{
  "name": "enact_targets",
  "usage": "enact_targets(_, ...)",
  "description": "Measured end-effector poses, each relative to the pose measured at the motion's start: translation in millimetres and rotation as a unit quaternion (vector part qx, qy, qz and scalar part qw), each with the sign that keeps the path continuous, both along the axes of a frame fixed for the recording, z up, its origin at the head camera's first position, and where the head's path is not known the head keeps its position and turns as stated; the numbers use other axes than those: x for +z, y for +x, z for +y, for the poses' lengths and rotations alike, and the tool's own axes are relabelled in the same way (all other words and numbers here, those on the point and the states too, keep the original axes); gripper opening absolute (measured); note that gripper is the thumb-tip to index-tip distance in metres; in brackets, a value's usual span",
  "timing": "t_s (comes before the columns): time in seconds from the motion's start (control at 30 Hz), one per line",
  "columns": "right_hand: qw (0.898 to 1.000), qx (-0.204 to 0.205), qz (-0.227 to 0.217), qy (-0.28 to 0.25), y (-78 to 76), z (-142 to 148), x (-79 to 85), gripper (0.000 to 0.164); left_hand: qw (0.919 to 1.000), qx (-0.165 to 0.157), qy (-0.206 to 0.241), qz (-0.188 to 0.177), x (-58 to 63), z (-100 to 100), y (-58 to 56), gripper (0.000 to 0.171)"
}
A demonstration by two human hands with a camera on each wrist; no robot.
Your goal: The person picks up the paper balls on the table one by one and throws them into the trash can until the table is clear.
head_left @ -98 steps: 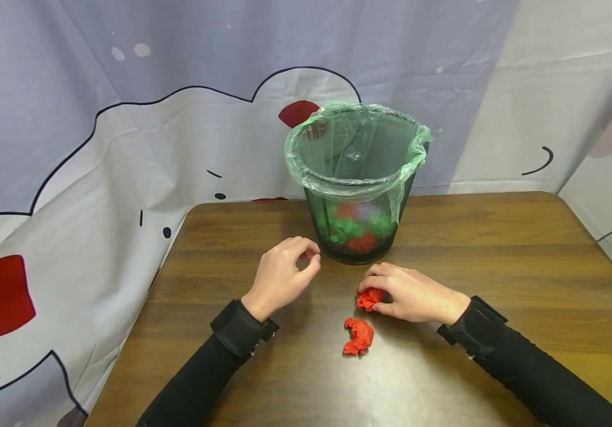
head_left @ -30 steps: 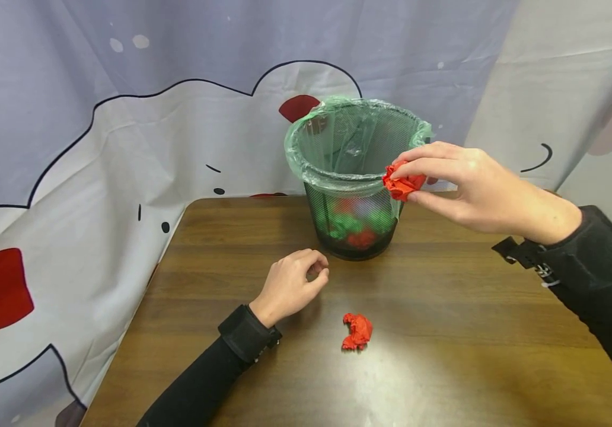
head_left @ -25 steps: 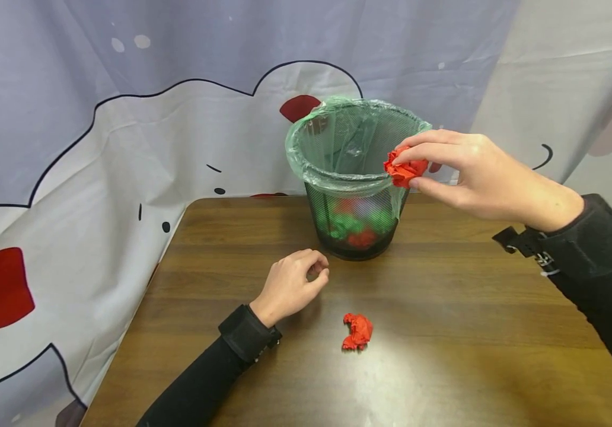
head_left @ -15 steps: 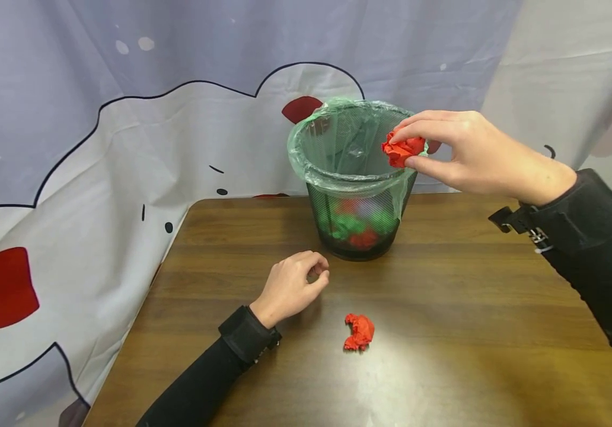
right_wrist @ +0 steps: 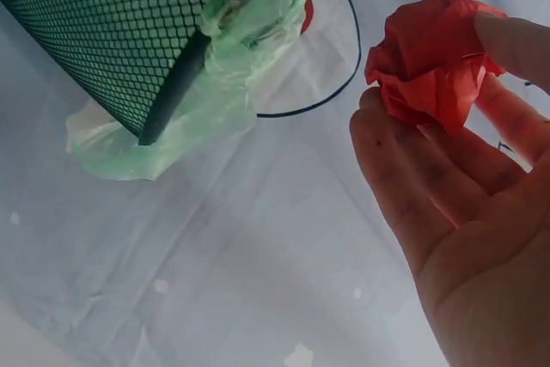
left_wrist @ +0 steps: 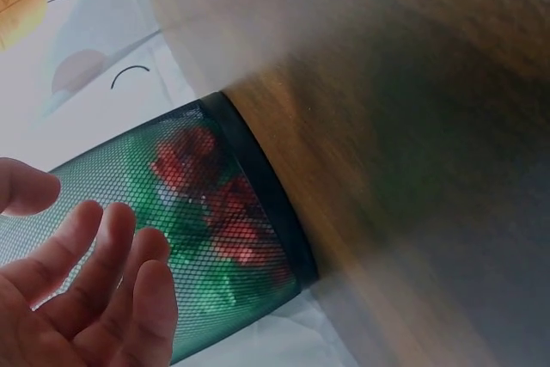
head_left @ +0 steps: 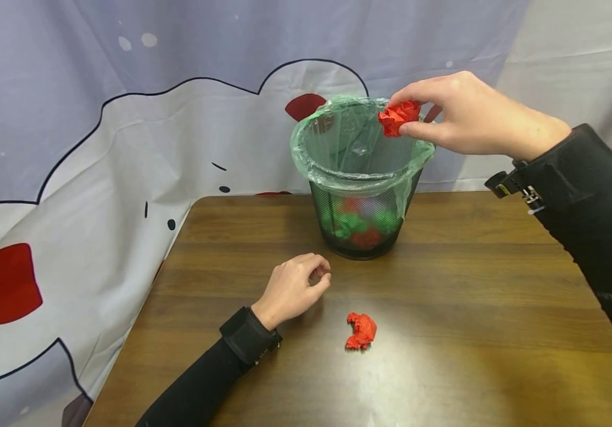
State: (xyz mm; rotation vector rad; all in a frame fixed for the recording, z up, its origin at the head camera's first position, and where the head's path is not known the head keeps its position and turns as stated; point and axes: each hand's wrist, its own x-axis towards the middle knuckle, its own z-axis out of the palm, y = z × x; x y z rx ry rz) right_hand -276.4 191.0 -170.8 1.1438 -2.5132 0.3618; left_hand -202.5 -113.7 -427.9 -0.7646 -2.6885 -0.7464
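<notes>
My right hand pinches a crumpled red paper ball between thumb and fingers, raised at the right side of the waste bin's rim. In the right wrist view the crumpled ball sits at the fingertips, apart from the bin's lined rim. The black mesh waste bin wears a green plastic liner. Red and green crumpled balls show through its mesh. My left hand rests low over the table in front of the bin, fingers loosely curled around nothing. A second red crumpled paper lies to its right.
The wooden table reaches back to a patterned curtain hanging close behind the bin. The table's left edge runs beside the curtain's folds.
From the table, my right hand has picked up one red paper ball and lifted it to the bin's rim. It has kept rising over the last second. The left hand has barely shifted.
</notes>
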Motion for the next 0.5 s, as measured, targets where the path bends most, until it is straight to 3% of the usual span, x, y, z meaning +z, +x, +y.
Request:
enact_targets(0.3, 0.997, -0.035, -0.068, 0.029, -16.5, -8.3, 4.8, 0.044, 1.0000, -0.002, -0.004, -0.004, 0.4, 2.6, 2.7, 0.008)
enact_targets(0.5, 0.994, -0.055, -0.077, 0.045, -17.4, -6.5, 0.9, 0.044, 0.9999, 0.002, -0.014, 0.000, -1.4, 3.9, 3.6, 0.008)
